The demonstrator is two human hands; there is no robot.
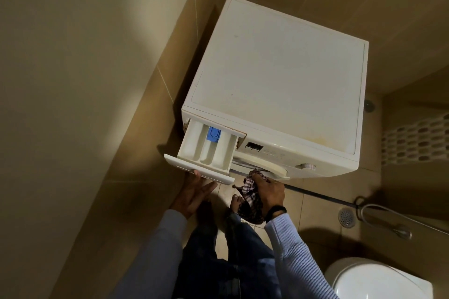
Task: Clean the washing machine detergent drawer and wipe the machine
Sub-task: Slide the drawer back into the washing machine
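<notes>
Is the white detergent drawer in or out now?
Out: the white plastic detergent drawer juts from the white washing machine, compartments exposed; the left hand touches its front.

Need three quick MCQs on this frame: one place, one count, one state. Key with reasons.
1. Where in the detergent drawer does the blue insert sit? A left compartment B middle compartment C right compartment
2. How many compartments does the drawer show? A two B three C five
3. What is the right hand doing? A gripping the checked cloth B hanging empty C making an empty fist
Key: 1 B, it lies in the middle channel; 2 B, two dividers make three; 3 A, fingers curl round the cloth.
</notes>
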